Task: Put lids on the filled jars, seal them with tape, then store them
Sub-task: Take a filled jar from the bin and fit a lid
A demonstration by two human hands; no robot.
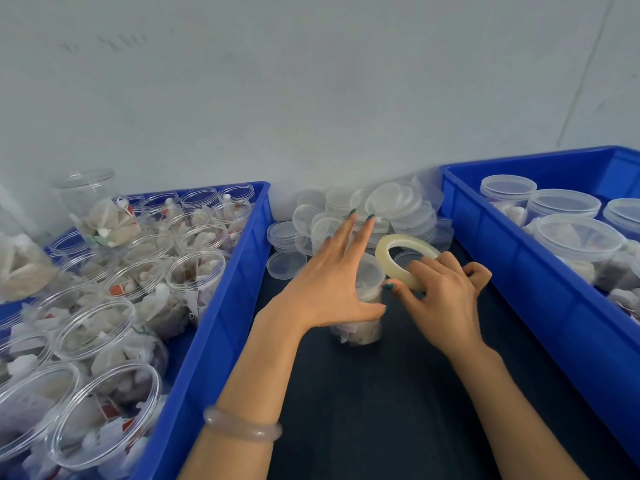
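A clear filled jar (362, 332) with a lid on stands on the dark table between two blue crates. My left hand (332, 282) lies over its top with straight, spread fingers, the thumb against the jar's side. My right hand (441, 292) grips a ring of clear tape (398, 242) just right of the jar, thumb tip close to the jar's lid edge. A heap of loose clear lids (394, 209) lies behind the jar against the wall.
The left blue crate (221, 306) holds several open filled jars. The right blue crate (512, 258) holds several lidded jars. A dark table surface (398, 410) runs between them. A white wall stands behind.
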